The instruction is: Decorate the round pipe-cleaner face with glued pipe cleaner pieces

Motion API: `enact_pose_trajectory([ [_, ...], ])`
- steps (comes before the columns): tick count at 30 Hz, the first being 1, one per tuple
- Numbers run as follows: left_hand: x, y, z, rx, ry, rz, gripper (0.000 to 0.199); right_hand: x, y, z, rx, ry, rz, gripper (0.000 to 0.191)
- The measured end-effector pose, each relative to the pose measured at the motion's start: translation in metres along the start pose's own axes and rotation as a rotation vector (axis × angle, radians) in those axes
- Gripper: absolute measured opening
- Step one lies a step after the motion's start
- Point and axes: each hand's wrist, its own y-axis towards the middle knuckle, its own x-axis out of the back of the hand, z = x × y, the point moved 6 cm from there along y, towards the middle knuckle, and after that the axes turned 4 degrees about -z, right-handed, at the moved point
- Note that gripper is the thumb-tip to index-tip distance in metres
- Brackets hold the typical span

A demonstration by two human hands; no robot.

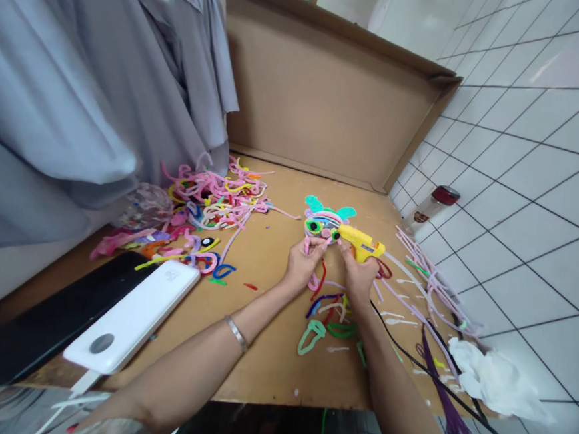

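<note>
A small pipe-cleaner figure stands in the middle of the table, with teal ears, green-rimmed eyes and pink bands. My left hand is closed in a pinch at its lower edge, on a pink pipe cleaner. In my right hand is a yellow hot glue gun, its nozzle end against the figure's right eye. My right fingertips also come close to the figure's lower edge; whether they touch it is unclear. Bent pipe-cleaner pieces in red, blue and green lie just below my hands.
A heap of pipe cleaners covers the back left. A white power bank and a black phone-like slab lie front left. On the right are lilac strips, a purple tassel, white tissue, a jar and a black cable.
</note>
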Motion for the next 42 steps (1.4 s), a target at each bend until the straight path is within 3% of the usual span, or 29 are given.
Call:
enact_pose_trajectory([
  [9,-0.014,-0.014,-0.008,-0.012,0.095,0.12,0.026,-0.008,-0.006,0.008,0.033,0.158,0.155,0.03],
  [25,-0.012,-0.016,-0.009,-0.087,0.194,0.098,0.023,-0.013,-0.008,0.007,0.024,0.193,0.18,0.028],
  [36,-0.011,-0.014,-0.008,-0.049,0.167,0.089,0.026,-0.013,-0.008,0.01,0.029,0.206,0.218,0.029],
  [42,-0.013,-0.009,0.0,-0.004,0.069,0.149,0.032,-0.011,-0.007,0.005,-0.023,0.292,0.184,0.03],
])
